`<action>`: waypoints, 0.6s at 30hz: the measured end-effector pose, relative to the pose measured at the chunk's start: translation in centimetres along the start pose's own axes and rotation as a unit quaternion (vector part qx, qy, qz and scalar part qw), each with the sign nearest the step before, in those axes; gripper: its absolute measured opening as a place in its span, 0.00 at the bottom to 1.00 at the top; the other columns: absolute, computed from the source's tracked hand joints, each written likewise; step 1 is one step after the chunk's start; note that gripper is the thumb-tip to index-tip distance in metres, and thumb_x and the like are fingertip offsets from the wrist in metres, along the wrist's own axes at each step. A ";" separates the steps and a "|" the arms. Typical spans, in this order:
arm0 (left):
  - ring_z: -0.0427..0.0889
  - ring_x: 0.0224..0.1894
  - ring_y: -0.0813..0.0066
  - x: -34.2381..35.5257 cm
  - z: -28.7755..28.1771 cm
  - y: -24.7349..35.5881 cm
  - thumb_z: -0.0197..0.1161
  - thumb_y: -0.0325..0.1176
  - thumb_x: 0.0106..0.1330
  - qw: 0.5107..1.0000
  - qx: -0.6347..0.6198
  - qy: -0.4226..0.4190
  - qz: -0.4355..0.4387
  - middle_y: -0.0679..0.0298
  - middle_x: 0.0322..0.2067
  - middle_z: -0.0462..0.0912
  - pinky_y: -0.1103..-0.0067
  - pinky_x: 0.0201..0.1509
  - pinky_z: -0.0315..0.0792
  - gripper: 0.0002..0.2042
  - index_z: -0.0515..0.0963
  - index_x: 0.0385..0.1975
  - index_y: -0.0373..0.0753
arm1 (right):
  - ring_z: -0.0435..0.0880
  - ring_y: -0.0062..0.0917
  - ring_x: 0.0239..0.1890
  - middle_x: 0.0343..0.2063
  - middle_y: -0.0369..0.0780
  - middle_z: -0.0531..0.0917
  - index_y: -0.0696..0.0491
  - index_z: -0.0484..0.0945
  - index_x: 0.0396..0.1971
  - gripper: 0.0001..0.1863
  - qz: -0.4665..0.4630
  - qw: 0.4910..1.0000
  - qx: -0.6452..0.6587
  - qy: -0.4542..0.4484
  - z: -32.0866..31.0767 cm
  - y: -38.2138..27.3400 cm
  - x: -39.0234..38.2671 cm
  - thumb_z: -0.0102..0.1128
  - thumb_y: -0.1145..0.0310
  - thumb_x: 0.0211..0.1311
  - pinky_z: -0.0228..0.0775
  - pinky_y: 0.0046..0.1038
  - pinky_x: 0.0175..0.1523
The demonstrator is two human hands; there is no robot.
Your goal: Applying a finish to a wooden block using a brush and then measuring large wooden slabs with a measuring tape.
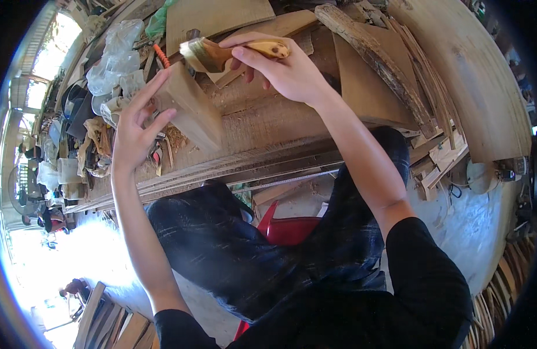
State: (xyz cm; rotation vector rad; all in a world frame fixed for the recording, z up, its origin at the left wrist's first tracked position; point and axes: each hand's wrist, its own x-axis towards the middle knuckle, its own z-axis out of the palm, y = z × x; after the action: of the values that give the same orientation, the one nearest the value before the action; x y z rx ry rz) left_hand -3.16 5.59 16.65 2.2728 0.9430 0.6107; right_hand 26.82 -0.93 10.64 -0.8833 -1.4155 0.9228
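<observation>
In my right hand is a flat paintbrush, its wooden handle pinched between thumb and fingers. The pale bristles point left, just above the far end of a thick wooden block. My left hand holds this block by its left side, with the index finger stretched to the far corner and the thumb lower down. Its other fingers are partly hidden. The block lies slantwise on the wooden workbench. Just past my left fingertips is an orange, spiral-shaped rod.
Clear plastic bags and cluttered tools lie to the left. Boards lie at the back, and a rough bark-edged strip at the right. A large curved plank stands far right. A red stool shows between my legs.
</observation>
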 end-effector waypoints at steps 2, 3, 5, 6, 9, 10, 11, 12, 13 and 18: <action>0.65 0.76 0.64 0.0 0.4 0.2 0.71 0.31 0.65 0.997 -0.073 -0.020 0.009 0.61 0.75 0.66 0.61 0.77 0.59 0.35 0.68 0.74 0.43 | 0.84 0.14 0.33 0.38 0.34 0.89 0.51 0.84 0.57 0.17 0.026 0.999 0.022 -0.002 0.2 -0.1 -0.3 0.57 0.59 0.79 0.72 0.18 0.29; 0.64 0.77 0.64 0.1 0.7 0.4 0.70 0.29 0.66 0.998 -0.063 -0.010 0.011 0.61 0.76 0.66 0.62 0.78 0.59 0.35 0.67 0.75 0.44 | 0.84 0.14 0.33 0.38 0.34 0.89 0.51 0.84 0.57 0.17 0.027 0.999 0.022 0.001 0.4 -0.2 -0.3 0.57 0.59 0.79 0.72 0.18 0.29; 0.62 0.77 0.64 0.3 1.1 0.4 0.69 0.28 0.67 0.998 -0.057 -0.014 0.014 0.62 0.76 0.65 0.63 0.79 0.58 0.35 0.66 0.76 0.45 | 0.84 0.14 0.34 0.38 0.34 0.89 0.51 0.85 0.57 0.17 -0.035 0.998 0.027 -0.047 0.8 -0.1 -0.9 0.57 0.58 0.79 0.72 0.18 0.30; 0.61 0.78 0.64 0.0 0.7 -0.1 0.69 0.26 0.66 0.998 -0.053 -0.013 0.002 0.61 0.76 0.64 0.64 0.79 0.57 0.37 0.64 0.76 0.44 | 0.84 0.14 0.34 0.38 0.34 0.89 0.51 0.85 0.57 0.17 -0.031 0.998 0.027 -0.039 0.9 0.0 -0.9 0.57 0.58 0.79 0.72 0.18 0.30; 0.60 0.78 0.64 0.2 0.5 -1.1 0.68 0.24 0.65 0.992 -0.120 -0.024 0.017 0.59 0.77 0.62 0.66 0.81 0.55 0.39 0.62 0.77 0.42 | 0.85 0.15 0.36 0.39 0.34 0.89 0.51 0.86 0.55 0.18 -0.002 0.986 0.105 -0.130 0.4 0.1 -0.6 0.57 0.55 0.79 0.73 0.18 0.32; 0.59 0.79 0.64 0.2 0.6 -1.0 0.69 0.24 0.64 0.981 -0.186 -0.026 0.041 0.58 0.77 0.61 0.67 0.81 0.54 0.40 0.60 0.78 0.41 | 0.85 0.15 0.36 0.39 0.34 0.89 0.51 0.86 0.55 0.18 -0.001 0.986 0.106 -0.128 0.1 0.3 -0.5 0.57 0.55 0.79 0.73 0.18 0.32; 0.59 0.79 0.63 0.4 0.9 -0.9 0.72 0.25 0.61 0.986 -0.153 -0.033 0.051 0.56 0.78 0.60 0.67 0.82 0.52 0.45 0.56 0.79 0.40 | 0.85 0.15 0.36 0.39 0.34 0.89 0.51 0.86 0.55 0.19 0.010 0.991 0.081 -0.105 -0.2 0.4 -0.5 0.58 0.55 0.78 0.73 0.18 0.32; 0.59 0.79 0.63 0.5 1.0 -0.9 0.72 0.25 0.61 0.986 -0.154 -0.034 0.050 0.56 0.78 0.60 0.67 0.82 0.52 0.45 0.56 0.79 0.40 | 0.85 0.15 0.36 0.39 0.34 0.89 0.51 0.86 0.55 0.19 0.022 0.995 0.057 -0.083 -0.5 0.6 -0.4 0.58 0.54 0.78 0.74 0.19 0.33; 0.59 0.79 0.63 0.5 0.8 -0.4 0.73 0.26 0.60 0.993 -0.095 -0.047 0.044 0.57 0.78 0.58 0.67 0.82 0.51 0.47 0.54 0.80 0.41 | 0.86 0.15 0.35 0.39 0.34 0.89 0.50 0.86 0.55 0.18 0.020 0.999 0.029 -0.038 0.0 1.0 -0.1 0.58 0.55 0.78 0.74 0.19 0.32; 0.56 0.80 0.64 0.7 2.5 0.7 0.76 0.27 0.58 0.998 -0.016 -0.034 0.054 0.59 0.81 0.51 0.66 0.83 0.50 0.50 0.52 0.80 0.42 | 0.87 0.16 0.35 0.38 0.35 0.90 0.50 0.86 0.54 0.18 -0.021 0.999 0.018 -0.024 0.2 1.8 -0.2 0.58 0.55 0.78 0.73 0.19 0.30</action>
State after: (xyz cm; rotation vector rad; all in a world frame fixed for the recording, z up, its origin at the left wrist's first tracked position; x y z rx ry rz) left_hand -0.89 4.82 15.40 2.3127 0.7766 0.5874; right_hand 26.60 -0.41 8.90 -0.8066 -1.4493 0.9393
